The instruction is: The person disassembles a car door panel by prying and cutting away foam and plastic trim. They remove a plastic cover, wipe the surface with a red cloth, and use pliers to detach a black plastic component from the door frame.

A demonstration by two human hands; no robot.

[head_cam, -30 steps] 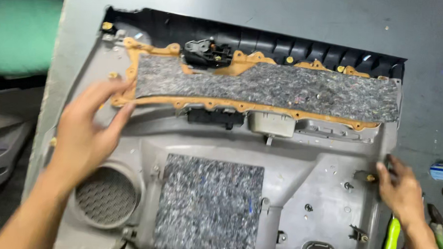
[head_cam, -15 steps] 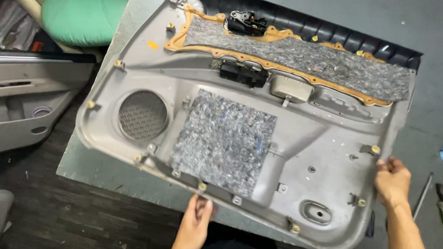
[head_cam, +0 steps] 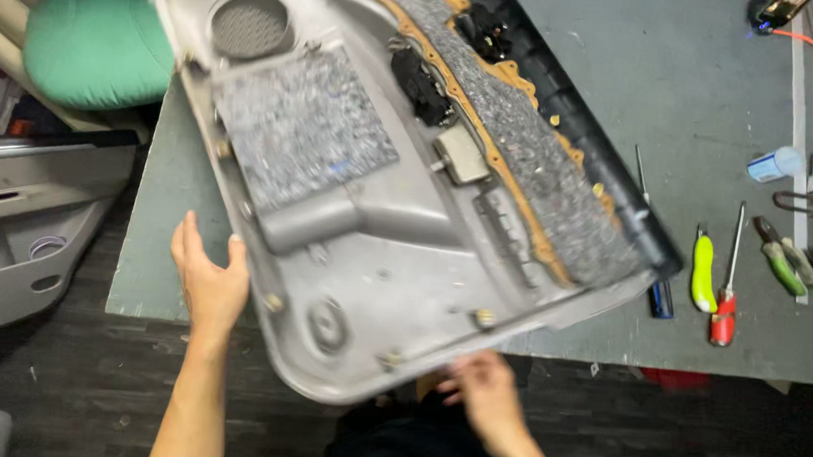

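Note:
A grey car door panel lies back side up on a grey table, turned at an angle with one end hanging over the near edge. It carries grey felt pads, an orange-edged felt strip and a round speaker grille. My left hand presses against the panel's left edge with fingers spread. My right hand grips the panel's near bottom edge from below.
Several screwdrivers and other hand tools lie on the table's right side, beside a small blue and white bottle. A second door panel leans at the left. A green cushion sits at the upper left. Dark floor below.
The door panel has been rotated about a quarter turn, its speaker end now far left and one end past the table edge. Both hands shifted along its edges with it.

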